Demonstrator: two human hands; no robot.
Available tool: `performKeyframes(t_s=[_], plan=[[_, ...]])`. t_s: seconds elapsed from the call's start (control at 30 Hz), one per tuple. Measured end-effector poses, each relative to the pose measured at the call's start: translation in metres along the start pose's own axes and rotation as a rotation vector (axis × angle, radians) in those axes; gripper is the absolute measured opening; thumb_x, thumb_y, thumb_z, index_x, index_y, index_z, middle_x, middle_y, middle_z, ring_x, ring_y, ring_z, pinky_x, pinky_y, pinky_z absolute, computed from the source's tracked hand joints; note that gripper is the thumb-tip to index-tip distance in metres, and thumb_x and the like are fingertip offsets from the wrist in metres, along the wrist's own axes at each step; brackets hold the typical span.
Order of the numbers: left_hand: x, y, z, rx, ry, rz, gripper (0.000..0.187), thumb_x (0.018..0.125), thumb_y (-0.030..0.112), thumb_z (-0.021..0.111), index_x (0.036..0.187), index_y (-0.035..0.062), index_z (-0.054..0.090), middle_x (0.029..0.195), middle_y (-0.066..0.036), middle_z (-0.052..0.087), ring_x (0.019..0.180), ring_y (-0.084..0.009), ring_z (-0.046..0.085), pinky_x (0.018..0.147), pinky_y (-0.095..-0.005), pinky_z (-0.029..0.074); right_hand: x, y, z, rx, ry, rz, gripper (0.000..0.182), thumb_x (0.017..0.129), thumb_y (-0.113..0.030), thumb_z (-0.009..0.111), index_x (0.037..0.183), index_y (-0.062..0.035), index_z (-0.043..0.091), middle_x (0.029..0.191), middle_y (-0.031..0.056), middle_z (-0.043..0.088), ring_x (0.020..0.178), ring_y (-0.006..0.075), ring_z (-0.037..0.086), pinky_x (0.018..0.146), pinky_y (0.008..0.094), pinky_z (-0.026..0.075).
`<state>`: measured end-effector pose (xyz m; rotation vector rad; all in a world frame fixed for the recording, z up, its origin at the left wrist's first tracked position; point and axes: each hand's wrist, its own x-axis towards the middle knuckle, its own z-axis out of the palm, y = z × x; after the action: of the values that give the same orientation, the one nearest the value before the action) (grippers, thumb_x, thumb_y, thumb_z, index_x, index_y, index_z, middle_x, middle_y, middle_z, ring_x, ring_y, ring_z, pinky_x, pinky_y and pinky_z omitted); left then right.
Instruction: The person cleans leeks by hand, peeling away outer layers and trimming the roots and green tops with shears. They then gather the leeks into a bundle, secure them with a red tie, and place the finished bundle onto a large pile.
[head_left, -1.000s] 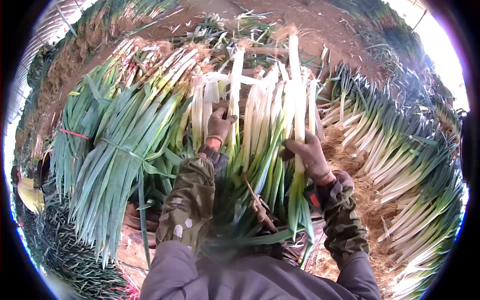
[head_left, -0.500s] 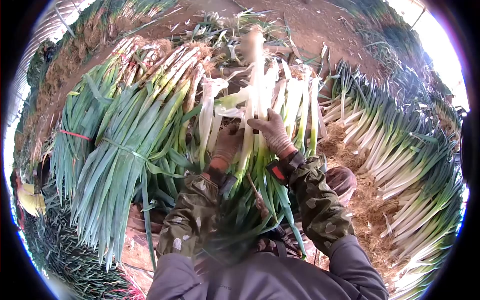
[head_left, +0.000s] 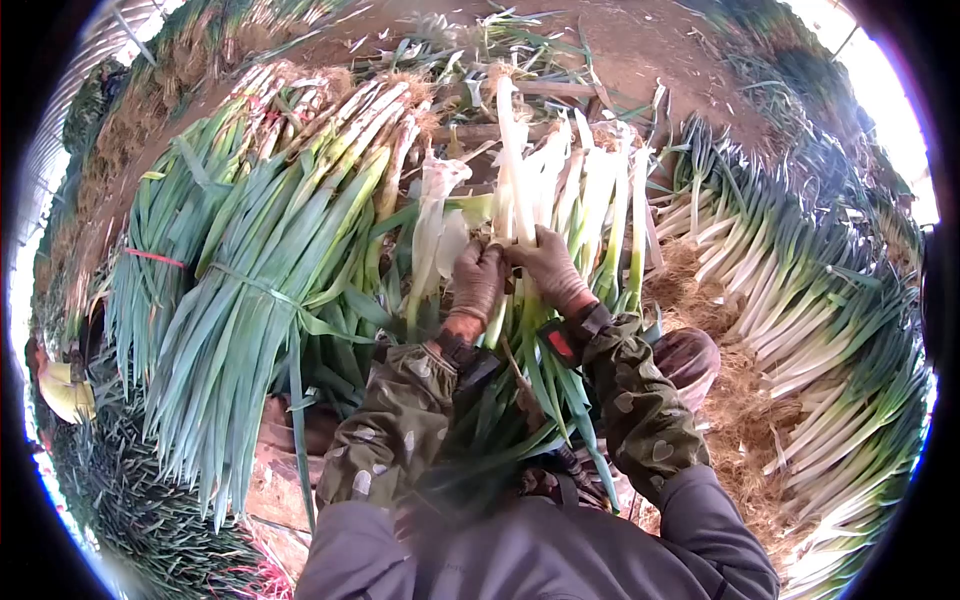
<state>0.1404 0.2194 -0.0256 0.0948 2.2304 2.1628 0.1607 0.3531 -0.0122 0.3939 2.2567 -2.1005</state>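
A long green onion [head_left: 514, 165] points away from me, its root end up and its white stalk bare. My right hand [head_left: 550, 268], in a knit glove, is closed round the lower part of that stalk. Against it on the left, my gloved left hand [head_left: 478, 280] is closed too, its fingertips pinched at the stalk; exactly what lies between them is partly hidden. Beside my left hand stands a stalk with loose pale skin [head_left: 437, 195]. Several white-stalked green onions [head_left: 605, 200] lie just right of my right hand. Green leaves hang below both hands.
Tied bundles of green onions [head_left: 235, 290] lie at left, with a red band [head_left: 155, 257] round one. On the right, a long row of green onions [head_left: 800, 310] lies beside dry root scraps [head_left: 740, 400]. Leaf trimmings [head_left: 490, 45] litter the soil ahead.
My left hand has moved up and right, against my right hand. The loose skin left of the held stalk has shifted down. The held stalk's root end has tipped slightly left.
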Motion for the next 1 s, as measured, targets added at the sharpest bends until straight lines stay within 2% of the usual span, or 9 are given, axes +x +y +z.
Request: performKeyframes(t_s=[0.1, 0.17, 0.33, 0.43, 0.47, 0.57, 0.73, 0.87, 1.0], plan=[[-0.007, 0.011, -0.017, -0.184, -0.278, -0.421, 0.020, 0.097, 0.021, 0.063, 0.092, 0.0022, 0.068, 0.072, 0.000, 0.062, 0.063, -0.0066, 0.050, 0.056, -0.0260, 0.041, -0.003, 0.010, -0.016, 0.193, -0.100, 0.023, 0.035, 0.085, -0.014, 0.074, 0.112, 0.0062, 0.064, 0.092, 0.0054, 0.069, 0.079, 0.0146, 0.063, 0.074, 0.0286, 0.053], [0.017, -0.015, -0.034, 0.040, -0.300, -0.099, 0.018, 0.095, 0.022, 0.066, 0.089, 0.0050, 0.070, 0.068, 0.004, 0.059, 0.063, -0.0070, 0.052, 0.058, -0.0266, 0.045, -0.011, 0.000, -0.022, 0.310, -0.097, 0.095, 0.034, 0.084, -0.013, 0.076, 0.111, 0.0032, 0.065, 0.094, 0.0056, 0.068, 0.081, 0.0139, 0.064, 0.074, 0.0283, 0.054], [0.068, 0.021, -0.045, 0.474, -0.241, 0.109, 0.032, 0.090, 0.017, 0.069, 0.118, 0.0014, 0.063, 0.110, -0.015, 0.066, 0.090, -0.0203, 0.064, 0.077, -0.0333, 0.055, -0.009, -0.002, -0.019, 0.343, -0.130, 0.069, 0.034, 0.085, -0.015, 0.076, 0.113, 0.0023, 0.065, 0.099, 0.0052, 0.068, 0.087, 0.0140, 0.065, 0.080, 0.0283, 0.054], [0.079, 0.032, -0.029, 0.144, -0.532, 0.034, 0.053, 0.088, 0.013, 0.070, 0.137, 0.0007, 0.052, 0.133, -0.022, 0.056, 0.109, -0.0256, 0.063, 0.089, -0.0374, 0.055, -0.007, 0.001, -0.016, 0.296, -0.165, 0.065, 0.035, 0.084, -0.014, 0.076, 0.113, 0.0026, 0.064, 0.099, 0.0054, 0.067, 0.087, 0.0143, 0.064, 0.081, 0.0281, 0.054], [0.090, 0.015, -0.025, 0.351, -0.542, 0.196, 0.054, 0.085, 0.013, 0.074, 0.134, -0.0016, 0.056, 0.125, -0.019, 0.063, 0.108, -0.0239, 0.064, 0.093, -0.0355, 0.052, -0.007, 0.002, -0.014, 0.304, -0.156, 0.058, 0.034, 0.083, -0.014, 0.077, 0.110, 0.0025, 0.065, 0.095, 0.0053, 0.066, 0.084, 0.0144, 0.063, 0.079, 0.0281, 0.053], [0.108, 0.018, -0.024, 0.222, -0.780, -0.090, 0.049, 0.083, 0.014, 0.078, 0.126, -0.0035, 0.062, 0.112, -0.015, 0.070, 0.101, -0.0200, 0.065, 0.092, -0.0295, 0.050, -0.007, 0.006, -0.016, 0.293, -0.152, 0.065, 0.032, 0.082, -0.013, 0.077, 0.106, 0.0026, 0.064, 0.092, 0.0049, 0.065, 0.081, 0.0142, 0.062, 0.075, 0.0278, 0.052], [0.115, 0.022, -0.031, 0.427, -0.672, -0.029, 0.015, 0.082, 0.005, 0.075, 0.097, 0.0023, 0.075, 0.083, -0.001, 0.069, 0.073, -0.0117, 0.063, 0.073, -0.0266, 0.052, -0.007, 0.005, -0.017, 0.227, -0.134, 0.046, 0.035, 0.081, -0.013, 0.076, 0.109, 0.0034, 0.063, 0.093, 0.0051, 0.065, 0.084, 0.0138, 0.061, 0.078, 0.0277, 0.051], [0.106, 0.017, -0.020, 0.710, -0.478, 0.187, 0.021, 0.078, 0.022, 0.071, 0.094, 0.0103, 0.072, 0.094, -0.017, 0.071, 0.086, -0.0374, 0.068, 0.075, -0.0477, 0.053, -0.005, -0.004, -0.010, 0.187, -0.108, 0.040, 0.040, 0.081, -0.016, 0.077, 0.113, 0.0037, 0.063, 0.097, 0.0059, 0.066, 0.088, 0.0144, 0.061, 0.083, 0.0281, 0.050], [0.085, 0.032, -0.014, 0.808, -0.408, 0.465, 0.017, 0.081, 0.023, 0.071, 0.094, 0.0116, 0.072, 0.087, -0.011, 0.072, 0.079, -0.0318, 0.069, 0.074, -0.0436, 0.054, -0.008, -0.015, -0.006, 0.327, -0.114, -0.004, 0.042, 0.082, -0.017, 0.077, 0.116, 0.0032, 0.063, 0.098, 0.0068, 0.068, 0.090, 0.0154, 0.062, 0.084, 0.0289, 0.050]])
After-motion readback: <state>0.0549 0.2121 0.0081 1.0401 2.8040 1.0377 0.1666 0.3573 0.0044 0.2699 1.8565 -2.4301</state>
